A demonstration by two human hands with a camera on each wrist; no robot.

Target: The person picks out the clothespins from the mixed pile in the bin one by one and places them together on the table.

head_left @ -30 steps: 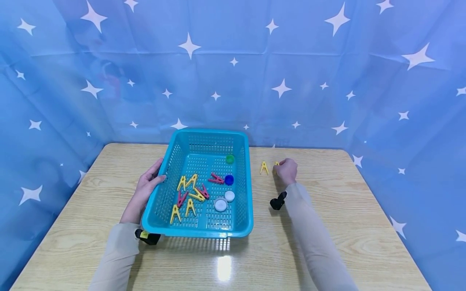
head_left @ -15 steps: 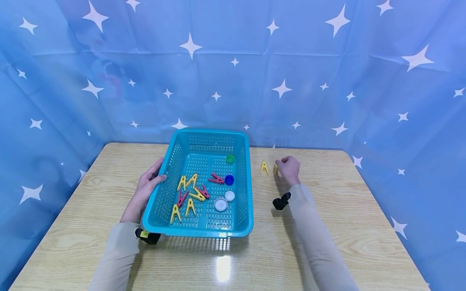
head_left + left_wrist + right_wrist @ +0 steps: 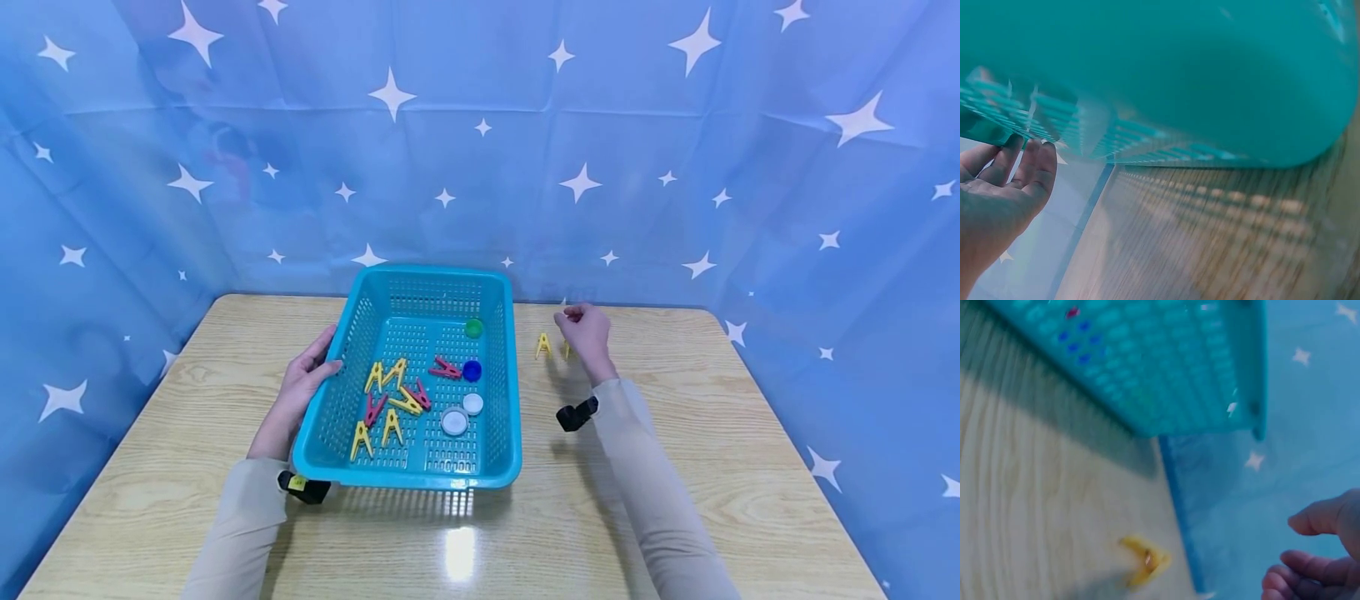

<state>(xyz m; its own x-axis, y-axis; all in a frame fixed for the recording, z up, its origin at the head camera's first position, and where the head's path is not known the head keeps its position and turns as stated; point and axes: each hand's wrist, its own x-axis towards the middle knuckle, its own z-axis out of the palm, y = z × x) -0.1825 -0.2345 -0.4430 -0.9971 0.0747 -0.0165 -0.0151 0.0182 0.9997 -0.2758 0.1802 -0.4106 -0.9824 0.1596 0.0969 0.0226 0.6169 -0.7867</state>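
Observation:
My left hand (image 3: 302,385) grips the left rim of a blue-green plastic basket (image 3: 408,481), thumb over the edge and fingers against the outer side. In the left wrist view those fingers (image 3: 1041,164) touch the perforated wall. My right hand (image 3: 588,335) hovers over the table right of the basket. Its thumb and fingers are apart with nothing between them, as the right wrist view shows. Beneath and beside it stand two yellow clothespins: one clothespin (image 3: 543,345) in full sight, the other clothespin (image 3: 567,349) partly hidden by the hand.
Inside the basket lie several yellow clothespins (image 3: 392,427), red clothespins (image 3: 446,368), and a green cap (image 3: 474,328), a blue cap (image 3: 472,371), a white cap (image 3: 472,404) and a larger pale cap (image 3: 454,422). A blue star-patterned curtain (image 3: 480,183) hangs behind the wooden table (image 3: 712,433).
My right hand has come off the right-hand yellow clothespin, which stays standing on the table, and has lifted up and slightly left. The left hand and basket have not moved.

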